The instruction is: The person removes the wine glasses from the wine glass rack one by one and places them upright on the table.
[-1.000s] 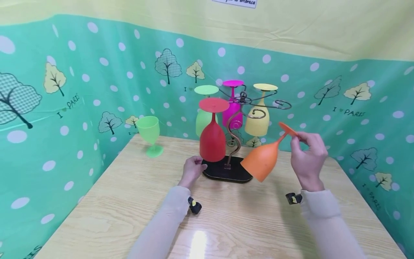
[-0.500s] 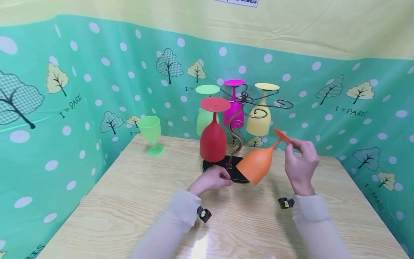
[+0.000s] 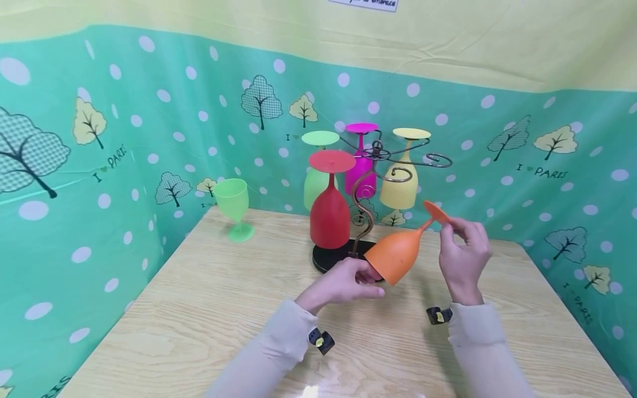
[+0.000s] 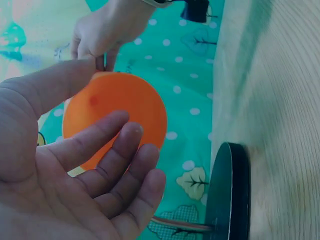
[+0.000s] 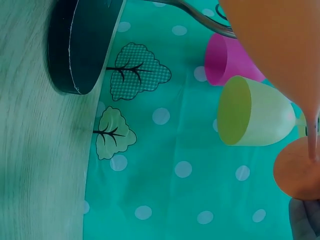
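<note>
An orange goblet point(image 3: 398, 254) is tilted in the air, mouth down to the left. My right hand point(image 3: 465, 257) pinches the edge of its round foot point(image 5: 299, 172). By the goblet's mouth is my left hand point(image 3: 343, 283), thumb and fingers spread apart. In the left wrist view, the left fingers point(image 4: 132, 155) stand in front of the goblet's mouth; whether they touch it I cannot tell. Behind is a metal rack point(image 3: 367, 221) on a black base point(image 3: 325, 257). Red point(image 3: 330, 218), pale green point(image 3: 313, 190), magenta point(image 3: 359, 179) and yellow point(image 3: 400, 188) goblets hang upside down on it.
At the back left, a green goblet point(image 3: 232, 202) stands upright on the wooden table point(image 3: 199, 309). A curled rack arm point(image 3: 438, 160) sticks out to the right above the orange goblet. Patterned cloth point(image 3: 199, 138) surrounds the table's back and sides.
My left hand has left the rack base's left end and moved right to the orange goblet's mouth, its fingers spreading. The right hand has brought the goblet slightly left and down.
</note>
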`<control>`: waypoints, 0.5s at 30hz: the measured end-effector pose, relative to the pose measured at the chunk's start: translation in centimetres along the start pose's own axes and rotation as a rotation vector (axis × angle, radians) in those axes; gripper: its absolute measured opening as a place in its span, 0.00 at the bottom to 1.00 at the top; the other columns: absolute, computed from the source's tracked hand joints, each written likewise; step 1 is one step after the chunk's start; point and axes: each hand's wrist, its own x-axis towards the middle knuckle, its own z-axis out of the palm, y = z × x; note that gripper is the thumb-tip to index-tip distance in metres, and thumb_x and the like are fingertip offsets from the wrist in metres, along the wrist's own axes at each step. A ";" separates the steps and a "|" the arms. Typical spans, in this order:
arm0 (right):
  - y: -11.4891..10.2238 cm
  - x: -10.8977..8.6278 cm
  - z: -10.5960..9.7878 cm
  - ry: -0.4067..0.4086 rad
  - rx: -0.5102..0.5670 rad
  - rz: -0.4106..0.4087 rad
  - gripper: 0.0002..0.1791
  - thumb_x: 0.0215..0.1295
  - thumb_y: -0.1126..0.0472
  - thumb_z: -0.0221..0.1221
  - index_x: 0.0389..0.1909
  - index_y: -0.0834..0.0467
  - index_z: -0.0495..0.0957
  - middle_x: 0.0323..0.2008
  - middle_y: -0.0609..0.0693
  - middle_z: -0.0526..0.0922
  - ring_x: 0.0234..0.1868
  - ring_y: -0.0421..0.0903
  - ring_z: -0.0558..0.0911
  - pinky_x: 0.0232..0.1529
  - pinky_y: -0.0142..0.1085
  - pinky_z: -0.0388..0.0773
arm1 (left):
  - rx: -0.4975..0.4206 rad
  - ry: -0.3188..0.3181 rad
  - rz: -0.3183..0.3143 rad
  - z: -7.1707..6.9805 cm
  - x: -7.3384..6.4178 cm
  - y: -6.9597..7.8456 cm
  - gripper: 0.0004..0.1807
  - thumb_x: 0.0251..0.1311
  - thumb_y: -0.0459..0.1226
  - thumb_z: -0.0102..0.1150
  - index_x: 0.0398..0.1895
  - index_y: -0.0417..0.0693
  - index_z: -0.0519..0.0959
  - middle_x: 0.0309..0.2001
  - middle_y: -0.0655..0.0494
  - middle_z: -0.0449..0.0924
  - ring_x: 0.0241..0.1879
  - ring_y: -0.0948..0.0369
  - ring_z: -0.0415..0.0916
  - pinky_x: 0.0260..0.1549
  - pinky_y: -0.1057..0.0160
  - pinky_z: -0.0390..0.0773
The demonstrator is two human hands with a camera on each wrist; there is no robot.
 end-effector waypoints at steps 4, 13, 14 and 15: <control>-0.2 -0.2 0.0 0.014 0.001 0.028 0.07 0.57 0.74 0.57 0.33 0.70 0.83 0.29 0.60 0.79 0.34 0.47 0.76 0.41 0.21 0.74 | -0.026 0.024 0.010 0.2 -0.2 0.4 0.17 0.50 0.45 0.71 0.39 0.46 0.82 0.34 0.63 0.81 0.36 0.68 0.77 0.38 0.71 0.76; -2.1 -0.9 -0.4 0.002 0.018 0.101 0.06 0.57 0.76 0.57 0.34 0.74 0.80 0.31 0.65 0.77 0.34 0.33 0.75 0.40 0.21 0.74 | -0.133 0.258 0.099 0.9 -0.6 1.4 0.14 0.56 0.46 0.65 0.36 0.46 0.77 0.34 0.61 0.79 0.33 0.67 0.77 0.36 0.69 0.78; -1.7 -1.1 -0.4 -0.003 0.021 0.106 0.06 0.57 0.76 0.57 0.35 0.74 0.80 0.31 0.64 0.78 0.34 0.32 0.75 0.40 0.20 0.74 | -0.139 0.274 0.106 1.0 -0.6 1.5 0.14 0.55 0.46 0.65 0.35 0.45 0.77 0.34 0.60 0.78 0.33 0.67 0.77 0.36 0.69 0.78; -1.3 -1.2 -0.4 -0.010 0.022 0.111 0.06 0.57 0.75 0.58 0.35 0.73 0.80 0.31 0.63 0.78 0.34 0.32 0.74 0.40 0.20 0.74 | -0.143 0.287 0.111 1.0 -0.7 1.6 0.14 0.55 0.46 0.65 0.35 0.45 0.77 0.34 0.60 0.78 0.33 0.67 0.77 0.36 0.69 0.78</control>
